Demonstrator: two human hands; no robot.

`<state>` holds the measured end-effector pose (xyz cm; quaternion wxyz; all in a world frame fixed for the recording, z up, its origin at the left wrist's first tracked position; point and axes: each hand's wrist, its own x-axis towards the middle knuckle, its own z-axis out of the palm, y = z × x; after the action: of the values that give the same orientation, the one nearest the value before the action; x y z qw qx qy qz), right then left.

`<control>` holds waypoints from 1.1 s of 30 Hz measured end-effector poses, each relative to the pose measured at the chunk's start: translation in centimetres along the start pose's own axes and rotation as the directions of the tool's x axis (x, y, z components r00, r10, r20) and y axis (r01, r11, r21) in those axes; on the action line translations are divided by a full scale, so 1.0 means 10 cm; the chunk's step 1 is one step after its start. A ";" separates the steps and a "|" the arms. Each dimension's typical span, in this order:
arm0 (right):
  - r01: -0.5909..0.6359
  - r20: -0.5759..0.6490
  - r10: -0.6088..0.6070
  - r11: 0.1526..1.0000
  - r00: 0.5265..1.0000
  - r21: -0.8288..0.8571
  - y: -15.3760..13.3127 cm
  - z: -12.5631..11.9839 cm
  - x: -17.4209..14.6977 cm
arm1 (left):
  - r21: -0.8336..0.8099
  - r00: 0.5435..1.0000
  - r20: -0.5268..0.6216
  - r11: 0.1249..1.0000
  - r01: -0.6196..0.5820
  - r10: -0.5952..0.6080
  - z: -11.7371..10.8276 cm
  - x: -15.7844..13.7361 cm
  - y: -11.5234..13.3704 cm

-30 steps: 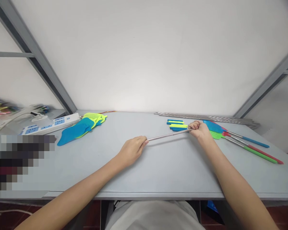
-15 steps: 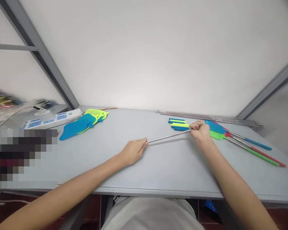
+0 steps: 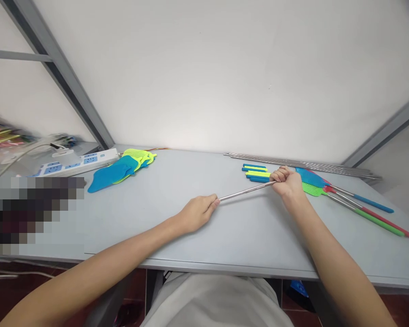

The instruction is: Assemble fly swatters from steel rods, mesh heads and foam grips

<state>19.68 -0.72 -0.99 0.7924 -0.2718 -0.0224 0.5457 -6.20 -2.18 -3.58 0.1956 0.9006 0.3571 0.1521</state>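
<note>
A thin metal telescopic rod (image 3: 247, 190) is stretched between my two hands, tilted up to the right above the table. My left hand (image 3: 199, 212) is closed around its lower left end. At the other end my right hand (image 3: 286, 183) is wrapped in a fist, hiding the rod's tip. Beside the right hand lie several blue and yellow grip sleeves (image 3: 258, 174), partly covered by it. Just right of that hand are fly swatters with a blue head (image 3: 308, 176), a green head (image 3: 312, 189) and a red one mostly underneath.
Loose metal rods (image 3: 303, 165) lie along the wall. On the left are stacked blue and yellow swatter heads (image 3: 114, 175) next to a white power strip (image 3: 85, 163) with a plug in it. The grey table's front edge (image 3: 225, 267) runs close to my body.
My left hand has come closer to my right hand, and the stretch of rod showing between them is shorter. The whole view has shifted slightly.
</note>
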 end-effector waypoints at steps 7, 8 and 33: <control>-0.031 0.027 0.031 0.999 0.999 -0.012 -0.01 -0.01 0.01 | -0.063 1.000 0.000 0.998 -0.006 0.006 -0.02 0.01 -0.01; -0.033 0.026 0.034 0.999 0.999 -0.012 -0.01 -0.02 0.01 | -0.066 1.000 0.001 0.998 -0.006 0.006 -0.02 0.01 -0.01; 0.133 0.264 -0.129 0.991 0.956 0.002 0.06 0.03 -0.08 | -0.093 0.999 0.028 0.995 0.024 -0.022 -0.03 -0.04 0.00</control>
<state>18.74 -1.12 -0.80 0.8145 -0.2011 -0.1497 0.5232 -6.61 -2.34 -3.37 0.2441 0.8883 0.3572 0.1542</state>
